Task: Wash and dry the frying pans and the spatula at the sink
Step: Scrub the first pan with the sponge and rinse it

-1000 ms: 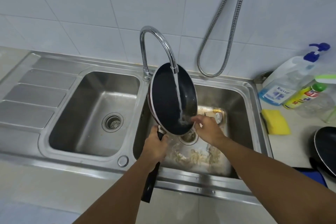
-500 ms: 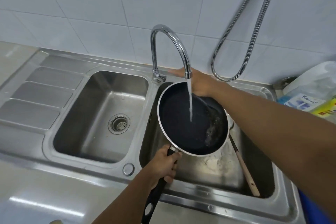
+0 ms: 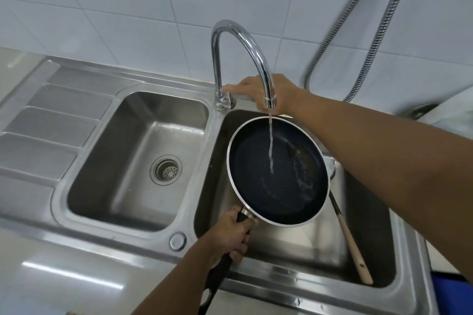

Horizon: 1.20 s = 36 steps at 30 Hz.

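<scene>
A dark frying pan [image 3: 256,181] with a silver rim is held level over the right basin, and a thin stream from the faucet [image 3: 240,43] falls into it. My left hand [image 3: 230,238] grips the pan's black handle at the near side. My right hand [image 3: 266,91] reaches behind the spout, its fingers at the faucet's base; whether it grips the tap lever I cannot tell. A spatula [image 3: 352,243] with a pale wooden handle leans in the right basin, its head hidden under the pan.
The double steel sink [image 3: 184,261] has a bare left basin with a drain strainer [image 3: 166,170] and a ribbed drainboard [image 3: 43,130] on the left. A metal shower hose [image 3: 358,41] hangs on the tiled wall. A blue object [image 3: 450,286] shows at the right edge.
The pan went from steeply tilted to level under the stream. My right hand left the pan's rim and moved back to the faucet's base. The water stream has thinned.
</scene>
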Each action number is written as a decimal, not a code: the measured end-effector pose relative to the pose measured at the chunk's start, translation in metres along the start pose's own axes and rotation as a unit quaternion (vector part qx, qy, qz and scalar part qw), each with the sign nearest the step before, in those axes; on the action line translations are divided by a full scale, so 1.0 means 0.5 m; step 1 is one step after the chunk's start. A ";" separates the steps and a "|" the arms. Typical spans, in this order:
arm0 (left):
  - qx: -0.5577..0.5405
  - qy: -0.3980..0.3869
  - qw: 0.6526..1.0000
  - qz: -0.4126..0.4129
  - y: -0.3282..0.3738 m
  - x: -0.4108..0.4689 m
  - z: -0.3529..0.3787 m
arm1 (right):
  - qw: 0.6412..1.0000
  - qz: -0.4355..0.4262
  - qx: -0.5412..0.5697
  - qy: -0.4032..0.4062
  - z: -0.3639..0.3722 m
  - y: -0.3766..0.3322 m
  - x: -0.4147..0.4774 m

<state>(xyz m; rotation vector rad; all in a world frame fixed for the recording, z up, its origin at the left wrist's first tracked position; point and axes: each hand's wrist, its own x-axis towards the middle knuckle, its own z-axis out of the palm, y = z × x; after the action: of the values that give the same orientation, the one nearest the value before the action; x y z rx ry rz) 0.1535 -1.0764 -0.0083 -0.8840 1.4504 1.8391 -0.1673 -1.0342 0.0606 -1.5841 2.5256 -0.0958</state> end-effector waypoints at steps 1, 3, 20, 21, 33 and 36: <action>0.001 0.000 1.000 0.000 -0.002 -0.001 0.000 | 1.000 0.016 -0.017 0.000 -0.013 -0.007 -0.013; 0.005 0.005 1.000 0.003 -0.002 -0.005 -0.002 | 0.998 0.033 -0.043 -0.008 -0.020 -0.009 -0.029; 0.152 0.074 0.976 0.136 0.032 -0.058 0.016 | 0.744 0.466 0.480 -0.008 0.269 -0.294 -0.285; 0.173 0.083 0.970 0.147 0.035 -0.062 0.016 | 0.754 0.437 0.490 -0.003 0.261 -0.309 -0.287; 0.392 0.170 0.888 0.167 0.102 -0.095 0.009 | 0.744 0.427 0.511 0.056 0.213 -0.248 -0.375; 0.448 0.169 0.864 0.159 0.106 -0.106 0.018 | 0.730 0.444 0.518 0.049 0.218 -0.239 -0.407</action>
<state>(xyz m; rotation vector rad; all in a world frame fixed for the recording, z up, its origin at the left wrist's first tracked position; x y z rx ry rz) 0.1405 -1.0817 0.0660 -0.4969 2.4747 0.9666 0.0441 -0.9005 -0.0101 0.0834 2.2200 -1.1941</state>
